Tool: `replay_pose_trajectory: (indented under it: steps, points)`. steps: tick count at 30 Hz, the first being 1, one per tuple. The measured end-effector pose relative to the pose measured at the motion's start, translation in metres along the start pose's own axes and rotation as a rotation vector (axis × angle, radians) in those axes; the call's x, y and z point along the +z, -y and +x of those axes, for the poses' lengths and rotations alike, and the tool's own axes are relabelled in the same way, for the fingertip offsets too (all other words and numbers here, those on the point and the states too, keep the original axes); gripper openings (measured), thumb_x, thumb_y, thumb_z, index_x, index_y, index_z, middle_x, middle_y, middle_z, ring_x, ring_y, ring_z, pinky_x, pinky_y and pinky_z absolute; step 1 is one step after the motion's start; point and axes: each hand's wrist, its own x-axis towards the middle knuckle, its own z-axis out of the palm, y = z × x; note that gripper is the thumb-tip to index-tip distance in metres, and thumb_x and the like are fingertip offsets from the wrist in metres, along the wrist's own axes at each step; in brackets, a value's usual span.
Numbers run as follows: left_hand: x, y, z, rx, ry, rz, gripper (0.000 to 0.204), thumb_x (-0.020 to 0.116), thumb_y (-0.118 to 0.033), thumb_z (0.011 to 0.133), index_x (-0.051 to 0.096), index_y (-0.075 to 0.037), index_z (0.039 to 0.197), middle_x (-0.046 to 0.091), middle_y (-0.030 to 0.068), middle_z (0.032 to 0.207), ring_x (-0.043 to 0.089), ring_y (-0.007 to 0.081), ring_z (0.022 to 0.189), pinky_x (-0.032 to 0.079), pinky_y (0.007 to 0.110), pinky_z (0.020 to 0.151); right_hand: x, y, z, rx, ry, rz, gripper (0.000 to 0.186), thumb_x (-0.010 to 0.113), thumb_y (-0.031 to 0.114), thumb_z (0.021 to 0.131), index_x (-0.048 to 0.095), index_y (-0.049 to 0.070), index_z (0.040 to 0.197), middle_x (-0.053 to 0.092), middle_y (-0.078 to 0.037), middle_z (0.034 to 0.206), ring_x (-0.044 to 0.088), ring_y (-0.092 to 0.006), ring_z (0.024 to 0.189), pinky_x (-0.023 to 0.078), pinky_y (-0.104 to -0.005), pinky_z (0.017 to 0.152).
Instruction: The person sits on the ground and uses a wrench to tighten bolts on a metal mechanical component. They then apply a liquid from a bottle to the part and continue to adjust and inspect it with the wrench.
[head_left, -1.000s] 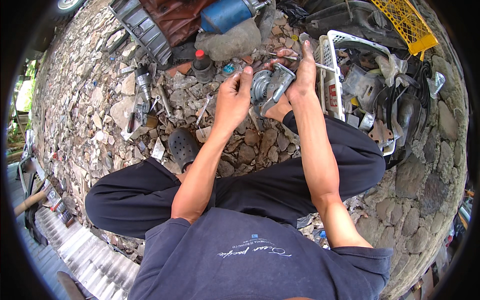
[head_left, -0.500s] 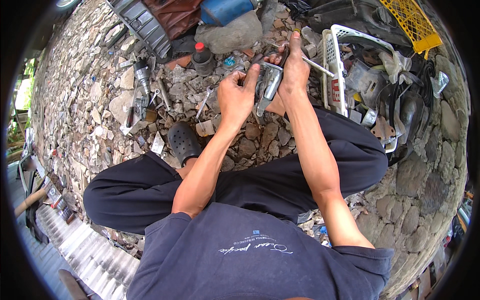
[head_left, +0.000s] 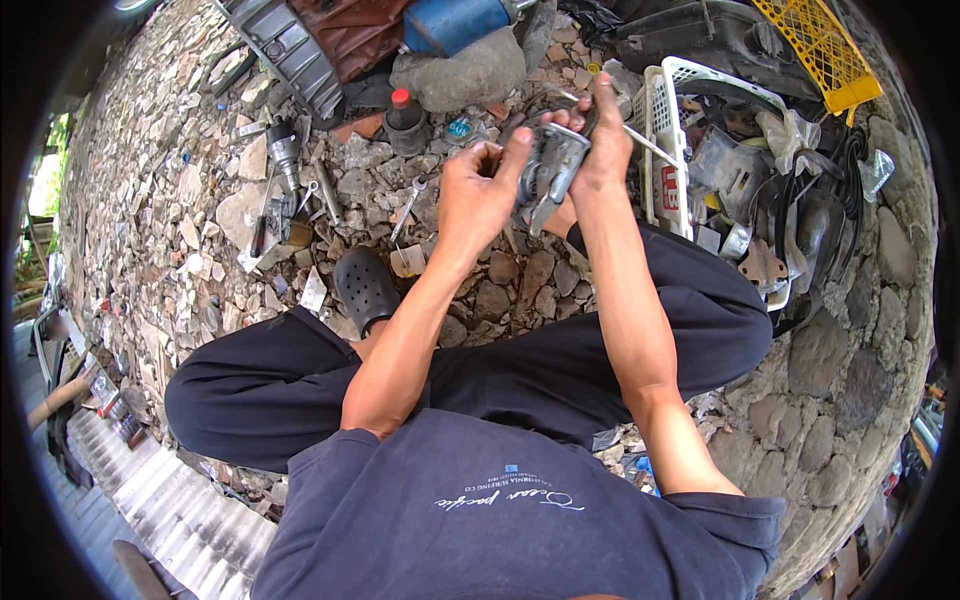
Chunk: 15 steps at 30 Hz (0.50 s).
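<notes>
A grey metal mechanical part (head_left: 562,165), flat-faced with a lever-like tab at its lower end, is held up between my two hands, above the stones in front of my lap. My right hand (head_left: 607,150) wraps round its right side, thumb pointing up and away. At its left side my left hand (head_left: 475,192) is closed, fingers curled and thumb against the part; what its fingertips grip is hidden. A thin pale rod (head_left: 652,145) sticks out past my right hand toward the crate. Left of my left hand, a combination wrench (head_left: 408,208) lies on the stones.
A white crate (head_left: 688,200) full of worn parts stands at the right, with a yellow crate (head_left: 850,92) beyond it. A red-capped dark bottle (head_left: 405,125) and a blue cylinder (head_left: 455,28) are ahead. A cylindrical metal tool (head_left: 284,150) lies left, beyond my dark clog (head_left: 368,285).
The metal part has turned clockwise in my hands, so its face leans more to the right. Both hands have shifted slightly to the right and stay on it.
</notes>
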Motion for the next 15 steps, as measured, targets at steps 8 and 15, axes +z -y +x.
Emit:
replay_pose_trajectory:
  steps: [8,15]
  points:
    - [-0.004,-0.016,-0.012,0.189,0.322,0.04,0.084,0.089,-0.015,0.066,0.044,-0.001,0.135,0.057,0.0108,0.124,0.058,0.0167,0.11,0.051,0.033,0.092,-0.011,0.027,0.011,-0.071,0.215,0.0,0.056,0.053,0.062,0.091,0.054,0.009,0.071,0.055,-0.008,0.063,0.059,-0.0245,0.07,0.054,-0.0422,0.081]
    - [-0.02,-0.028,-0.012,0.328,0.359,0.116,0.075,0.082,-0.004,0.067,0.047,-0.004,0.134,0.059,0.0098,0.122,0.058,0.0177,0.112,0.054,0.035,0.091,-0.012,0.056,0.0,0.033,0.429,-0.646,0.115,0.023,0.1,0.063,0.07,0.0,0.093,0.07,-0.014,0.084,0.068,-0.0229,0.082,0.055,-0.0352,0.081]
